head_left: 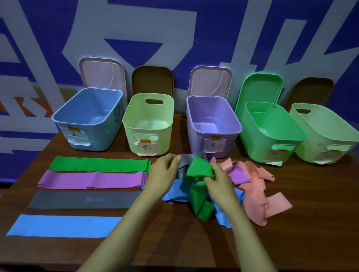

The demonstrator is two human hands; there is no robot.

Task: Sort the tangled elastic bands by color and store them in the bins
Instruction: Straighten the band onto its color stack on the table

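Green band (pixel 100 164), purple band (pixel 93 180), grey band (pixel 81 200), blue band (pixel 64 225), pink tangle (pixel 256 198), blue bin (pixel 87 117), lilac bin (pixel 211 126), brown table (pixel 162 241)

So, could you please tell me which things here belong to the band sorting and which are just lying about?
Part of the job:
tangled pile
green band, pinched by the right hand
left hand beside it
flattened bands laid out on the left
row of labelled bins

Just lying about:
bin lids leaning on the wall
table underneath
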